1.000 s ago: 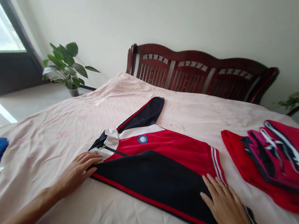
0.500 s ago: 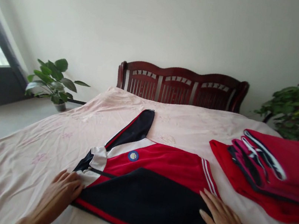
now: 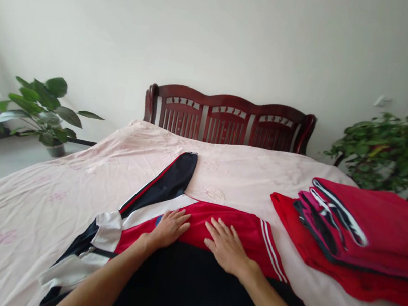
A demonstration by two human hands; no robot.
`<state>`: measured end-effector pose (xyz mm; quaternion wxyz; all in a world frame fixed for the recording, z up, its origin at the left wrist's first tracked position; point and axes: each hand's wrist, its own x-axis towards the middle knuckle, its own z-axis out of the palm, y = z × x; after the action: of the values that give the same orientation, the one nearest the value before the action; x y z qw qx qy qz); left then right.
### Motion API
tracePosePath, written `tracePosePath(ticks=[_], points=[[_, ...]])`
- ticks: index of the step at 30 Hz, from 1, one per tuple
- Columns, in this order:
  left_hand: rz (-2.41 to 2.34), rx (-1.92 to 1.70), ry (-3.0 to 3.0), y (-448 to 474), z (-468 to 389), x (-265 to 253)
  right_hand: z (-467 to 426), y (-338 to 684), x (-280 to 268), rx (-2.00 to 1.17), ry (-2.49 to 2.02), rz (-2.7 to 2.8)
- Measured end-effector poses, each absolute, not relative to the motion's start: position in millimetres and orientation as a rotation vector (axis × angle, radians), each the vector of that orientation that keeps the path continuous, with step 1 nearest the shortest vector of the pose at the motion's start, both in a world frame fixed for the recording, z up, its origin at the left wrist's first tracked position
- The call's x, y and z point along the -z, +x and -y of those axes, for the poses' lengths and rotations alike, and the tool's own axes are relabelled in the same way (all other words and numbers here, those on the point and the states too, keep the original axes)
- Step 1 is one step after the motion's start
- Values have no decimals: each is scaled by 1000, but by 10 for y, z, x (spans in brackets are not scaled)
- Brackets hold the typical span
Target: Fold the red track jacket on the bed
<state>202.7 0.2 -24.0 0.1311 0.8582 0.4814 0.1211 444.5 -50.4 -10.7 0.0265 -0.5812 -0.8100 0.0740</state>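
Observation:
A red, white and navy zip jacket (image 3: 233,213) lies spread on the bed, its collar at the left and its white-striped hem at the right. One navy sleeve (image 3: 175,174) with a red stripe stretches away toward the headboard. My left hand (image 3: 170,227) rests flat on the red chest, partly covering a round blue badge. Beside it, my right hand (image 3: 227,243) lies on the red part with its fingers spread. Both palms touch the cloth without gripping it. The dark near part of the jacket is partly hidden under my forearms.
A stack of folded red and pink clothes (image 3: 368,234) sits at the right on the pale floral bedsheet (image 3: 45,216). Behind the bed is a dark wooden headboard (image 3: 227,121). Potted plants stand at the left (image 3: 47,109) and the right (image 3: 396,151).
My left hand has moved from near the collar, and my right from near the hem, inward and away from me onto the red chest. The view has shifted a little to the right.

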Motion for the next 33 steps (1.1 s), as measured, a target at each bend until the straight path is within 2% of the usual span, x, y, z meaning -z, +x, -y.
tracePosePath(ticks=[6, 9, 17, 21, 26, 30, 33], points=[[-1625, -284, 2508, 1763, -455, 488, 395, 5081, 501, -56, -1881, 2425], [-1773, -278, 2478, 1633, -606, 531, 393, 5324, 548, -76, -1918, 2428], [-1930, -329, 2461, 1410, -812, 573, 208, 5375, 276, -228, -1831, 2269], [-2077, -417, 2384, 1280, -906, 507, -117, 5409, 56, -60, -1956, 2126], [-1796, -450, 2620, 1370, -1084, 311, -472, 5486, -43, -60, -2024, 2257], [-1411, -338, 2814, 1699, -1247, 197, -599, 5508, -51, -125, -2077, 2337], [-1299, -253, 2875, 1921, -1354, 139, -626, 5475, -70, -78, -2108, 2351]])
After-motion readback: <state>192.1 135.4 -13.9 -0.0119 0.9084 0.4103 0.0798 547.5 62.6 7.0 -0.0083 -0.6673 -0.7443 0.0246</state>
